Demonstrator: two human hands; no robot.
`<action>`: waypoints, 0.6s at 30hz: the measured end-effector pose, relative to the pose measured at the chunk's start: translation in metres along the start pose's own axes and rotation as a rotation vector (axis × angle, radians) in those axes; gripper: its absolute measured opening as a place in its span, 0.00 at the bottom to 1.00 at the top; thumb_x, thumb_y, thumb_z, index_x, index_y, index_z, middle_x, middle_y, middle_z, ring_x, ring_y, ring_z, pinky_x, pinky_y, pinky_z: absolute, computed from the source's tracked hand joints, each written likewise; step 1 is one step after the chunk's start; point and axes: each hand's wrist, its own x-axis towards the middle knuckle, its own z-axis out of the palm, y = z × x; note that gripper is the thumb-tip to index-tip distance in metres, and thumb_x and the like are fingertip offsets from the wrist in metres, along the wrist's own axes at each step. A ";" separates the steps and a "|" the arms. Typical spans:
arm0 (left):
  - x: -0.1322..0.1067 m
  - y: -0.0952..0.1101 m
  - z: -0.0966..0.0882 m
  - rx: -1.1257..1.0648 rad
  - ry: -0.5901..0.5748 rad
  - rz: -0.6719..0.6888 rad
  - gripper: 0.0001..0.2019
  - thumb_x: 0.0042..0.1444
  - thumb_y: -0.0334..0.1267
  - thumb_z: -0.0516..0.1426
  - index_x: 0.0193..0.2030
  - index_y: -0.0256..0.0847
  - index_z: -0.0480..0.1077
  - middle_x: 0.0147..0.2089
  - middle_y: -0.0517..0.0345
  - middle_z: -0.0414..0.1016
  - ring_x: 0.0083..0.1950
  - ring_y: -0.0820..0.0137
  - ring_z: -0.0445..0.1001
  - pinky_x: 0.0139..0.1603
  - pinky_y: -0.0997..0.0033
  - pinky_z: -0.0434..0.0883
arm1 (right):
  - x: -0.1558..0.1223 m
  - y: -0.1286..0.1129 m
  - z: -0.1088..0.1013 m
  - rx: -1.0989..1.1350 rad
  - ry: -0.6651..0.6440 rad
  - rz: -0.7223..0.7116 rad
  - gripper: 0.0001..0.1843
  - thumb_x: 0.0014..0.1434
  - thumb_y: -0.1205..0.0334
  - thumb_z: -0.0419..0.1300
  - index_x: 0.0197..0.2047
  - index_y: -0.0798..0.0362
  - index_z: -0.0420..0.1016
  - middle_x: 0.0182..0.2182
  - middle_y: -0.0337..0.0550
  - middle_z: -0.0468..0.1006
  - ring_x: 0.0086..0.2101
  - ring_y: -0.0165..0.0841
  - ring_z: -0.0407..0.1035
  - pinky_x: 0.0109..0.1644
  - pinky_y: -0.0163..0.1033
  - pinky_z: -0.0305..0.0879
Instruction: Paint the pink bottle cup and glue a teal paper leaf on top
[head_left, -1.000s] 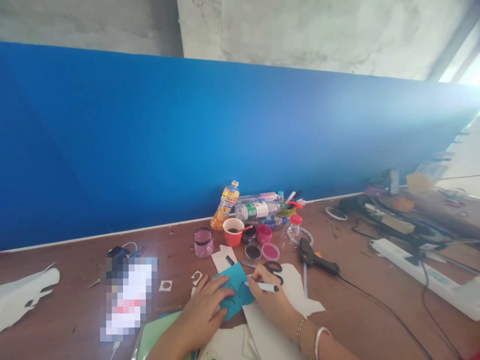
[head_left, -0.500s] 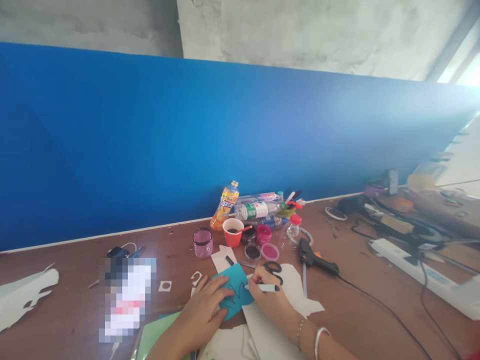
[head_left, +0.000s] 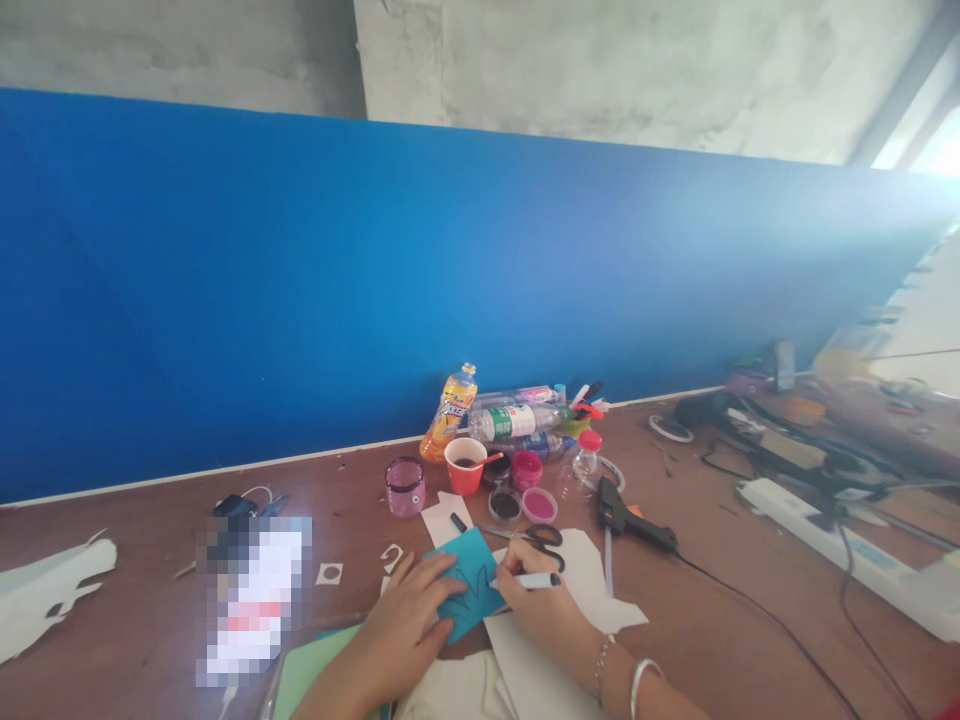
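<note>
A small blue sheet of paper point(head_left: 466, 548) lies turned at an angle in the middle front, with a dark zigzag line drawn on it. My left hand point(head_left: 405, 625) rests flat on its left part, fingers spread. In my right hand point(head_left: 538, 612), a white marker point(head_left: 536, 580) with a dark end is pinched, its tip at the right side of the blue paper. Just beyond the right hand are black-handled scissors point(head_left: 546, 540), partly hidden. A dark pen cap point(head_left: 458, 522) sits on white paper point(head_left: 444, 510) behind the blue sheet. More white paper point(head_left: 592, 570) lies by the right hand.
Behind the paper stand a red cup point(head_left: 465, 475), a purple cup point(head_left: 406, 490), paint pots point(head_left: 540, 505), and several bottles point(head_left: 517, 420). A glue gun point(head_left: 634, 525) trails its cable rightwards beside a power strip point(head_left: 825, 540). A blurred-out lit screen point(head_left: 259, 600) is at left.
The drawn zigzag has gained another stroke towards the right of the blue paper. My right hand and the marker tip have shifted slightly; my left hand stays in place.
</note>
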 end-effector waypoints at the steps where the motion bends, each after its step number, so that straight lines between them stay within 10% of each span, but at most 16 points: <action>1: 0.000 0.000 0.000 0.000 -0.004 -0.002 0.21 0.57 0.32 0.50 0.56 0.53 0.65 0.68 0.58 0.58 0.69 0.64 0.52 0.68 0.42 0.41 | 0.000 0.000 0.000 0.000 0.000 0.002 0.11 0.50 0.69 0.52 0.21 0.49 0.53 0.18 0.33 0.60 0.22 0.30 0.58 0.25 0.34 0.53; 18: 0.000 -0.001 0.001 -0.014 0.009 0.002 0.21 0.56 0.32 0.50 0.55 0.53 0.65 0.68 0.58 0.59 0.69 0.62 0.53 0.68 0.41 0.41 | -0.001 0.000 -0.001 0.038 -0.050 -0.020 0.09 0.47 0.68 0.52 0.20 0.50 0.55 0.17 0.34 0.60 0.22 0.31 0.56 0.26 0.36 0.51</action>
